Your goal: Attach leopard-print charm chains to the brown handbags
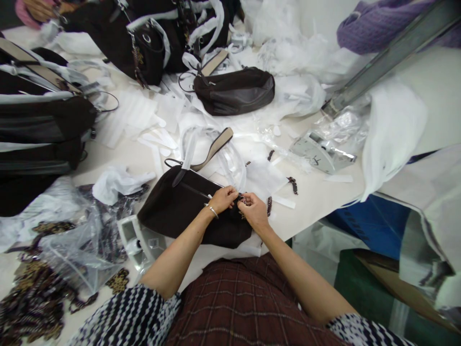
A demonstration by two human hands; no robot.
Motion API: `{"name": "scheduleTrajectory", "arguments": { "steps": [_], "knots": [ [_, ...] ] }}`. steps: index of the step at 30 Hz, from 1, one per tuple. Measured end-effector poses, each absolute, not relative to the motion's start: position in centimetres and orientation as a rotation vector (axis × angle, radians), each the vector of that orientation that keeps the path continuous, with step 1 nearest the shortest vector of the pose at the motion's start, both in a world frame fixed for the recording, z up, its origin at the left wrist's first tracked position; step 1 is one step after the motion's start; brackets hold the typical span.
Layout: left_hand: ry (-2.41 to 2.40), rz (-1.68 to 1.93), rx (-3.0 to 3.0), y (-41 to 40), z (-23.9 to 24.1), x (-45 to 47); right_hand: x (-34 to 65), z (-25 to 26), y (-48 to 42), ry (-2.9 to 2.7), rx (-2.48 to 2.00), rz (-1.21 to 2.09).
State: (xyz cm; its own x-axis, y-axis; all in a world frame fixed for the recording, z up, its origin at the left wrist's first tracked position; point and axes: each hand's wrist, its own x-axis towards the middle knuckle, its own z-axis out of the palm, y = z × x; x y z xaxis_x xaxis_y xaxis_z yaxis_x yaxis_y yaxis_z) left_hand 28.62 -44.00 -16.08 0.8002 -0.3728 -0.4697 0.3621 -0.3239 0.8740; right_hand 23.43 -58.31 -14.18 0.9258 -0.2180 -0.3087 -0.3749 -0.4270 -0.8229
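A dark brown handbag lies in front of me, its strap with a tan underside looped up behind it. At the bag's right end, my left hand, a silvery bracelet at its wrist, is closed in a pinch. The small part between its fingertips is hidden. Close beside it, nearly touching, my right hand pinches a dark chain charm with gold-brown bits, which hangs against the bag. Short dark chain pieces lie on the table to the right of my hands.
Another dark bag lies behind, with more bags at left. Chain charms are heaped at lower left near plastic bags. A tape dispenser stands left of the handbag. A metal post slants at right. A co-worker's hand shows at top left.
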Motion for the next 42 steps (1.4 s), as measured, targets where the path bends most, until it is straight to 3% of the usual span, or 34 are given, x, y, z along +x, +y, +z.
{"name": "scheduleTrajectory", "arguments": {
  "steps": [16, 32, 42],
  "knots": [
    [-0.067, -0.621, 1.731, -44.3, -16.1, 27.7, 22.9, -14.8, -58.1, 0.365, -2.149, 0.005],
    [0.053, -0.647, 1.659, -44.3, -17.1, 28.0, 24.0, -14.8, -59.5, 0.131, -2.128, 0.206],
    [0.145, -0.621, 1.725, -44.9, -17.9, 28.4, 23.8, -15.2, -58.2, 0.355, -2.03, 0.189]
  ]
}}
